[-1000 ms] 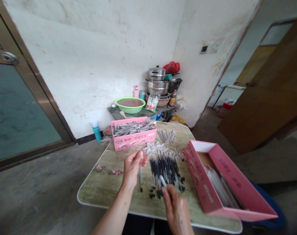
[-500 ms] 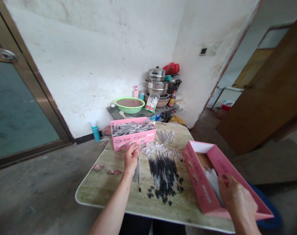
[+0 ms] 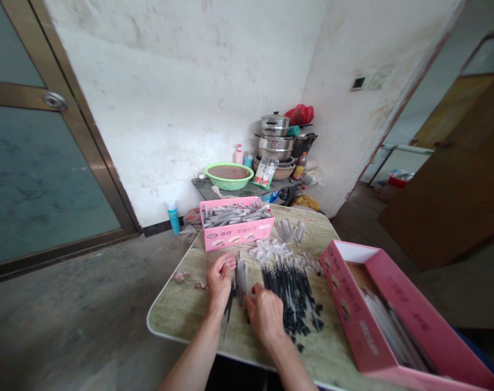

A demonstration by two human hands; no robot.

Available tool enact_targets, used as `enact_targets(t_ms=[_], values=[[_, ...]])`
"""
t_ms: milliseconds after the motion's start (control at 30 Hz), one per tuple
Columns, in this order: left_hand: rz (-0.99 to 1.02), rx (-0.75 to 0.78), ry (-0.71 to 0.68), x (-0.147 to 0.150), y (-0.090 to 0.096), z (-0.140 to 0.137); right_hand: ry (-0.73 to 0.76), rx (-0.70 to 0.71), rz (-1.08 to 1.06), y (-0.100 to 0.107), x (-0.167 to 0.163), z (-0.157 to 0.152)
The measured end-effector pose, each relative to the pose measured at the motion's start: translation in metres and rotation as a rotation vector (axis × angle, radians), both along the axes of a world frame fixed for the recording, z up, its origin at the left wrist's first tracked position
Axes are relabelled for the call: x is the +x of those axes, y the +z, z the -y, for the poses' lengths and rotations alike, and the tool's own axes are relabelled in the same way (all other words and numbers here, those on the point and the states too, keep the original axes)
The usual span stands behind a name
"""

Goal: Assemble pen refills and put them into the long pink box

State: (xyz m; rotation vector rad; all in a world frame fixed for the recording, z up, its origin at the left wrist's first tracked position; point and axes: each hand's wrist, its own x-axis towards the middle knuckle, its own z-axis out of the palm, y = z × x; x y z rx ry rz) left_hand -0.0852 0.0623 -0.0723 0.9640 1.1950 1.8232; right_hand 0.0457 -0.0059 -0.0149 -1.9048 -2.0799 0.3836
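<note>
My left hand [image 3: 220, 279] is over the middle of the table, its fingers curled together. Slim dark sticks [image 3: 229, 307] run beside its wrist; whether the fingers grip them is hidden. My right hand [image 3: 267, 315] is closed just right of several translucent tubes [image 3: 242, 277], with its fingertips hidden below it. To its right lies a row of slim black pen-like sticks [image 3: 287, 288], with small black caps [image 3: 299, 327] at the near end. Small clear pieces [image 3: 269, 251] are heaped behind them.
A pink box [image 3: 239, 234] full of grey tubes stands at the back left. Another pink box [image 3: 348, 320], with clear tubes inside, is at the right. More tubes [image 3: 290, 231] lie at the table's back. Beyond is a low shelf with a green basin [image 3: 229, 183] and stacked pots [image 3: 275, 144].
My right hand has left the right pink box and come to the middle, near my left hand. More tubes now lie between the hands. The view has turned slightly left.
</note>
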Motion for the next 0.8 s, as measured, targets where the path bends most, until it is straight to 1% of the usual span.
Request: enact_targets(t_ms=[100, 200, 300, 400, 467, 600, 633, 700, 800], values=[[0.003, 0.000, 0.007, -0.001, 0.001, 0.002, -0.030, -0.024, -0.014, -0.011, -0.007, -0.007], [0.006, 0.002, 0.001, -0.002, 0.000, 0.001, -0.082, -0.029, -0.083, -0.016, -0.001, -0.010], [0.010, -0.006, -0.014, -0.001, 0.004, 0.002, -0.105, -0.030, -0.237, -0.013, 0.010, -0.008], [0.056, -0.037, -0.066, 0.002, 0.018, 0.010, -0.064, -0.078, -0.443, -0.006, 0.024, 0.002], [0.128, -0.071, -0.171, 0.005, 0.034, 0.018, -0.013, -0.156, -0.644, -0.002, 0.032, 0.014], [0.318, -0.147, -0.545, 0.019, 0.067, 0.039, 0.099, -0.390, -1.332, 0.006, 0.045, 0.042], [0.340, -0.160, -0.610, 0.024, 0.074, 0.044, 0.117, -0.432, -1.453, 0.008, 0.047, 0.047], [0.345, -0.170, -0.681, 0.031, 0.084, 0.052, 0.141, -0.482, -1.569, 0.010, 0.049, 0.054], [0.326, -0.167, -0.738, 0.041, 0.093, 0.063, 0.151, -0.514, -1.698, 0.013, 0.048, 0.058]])
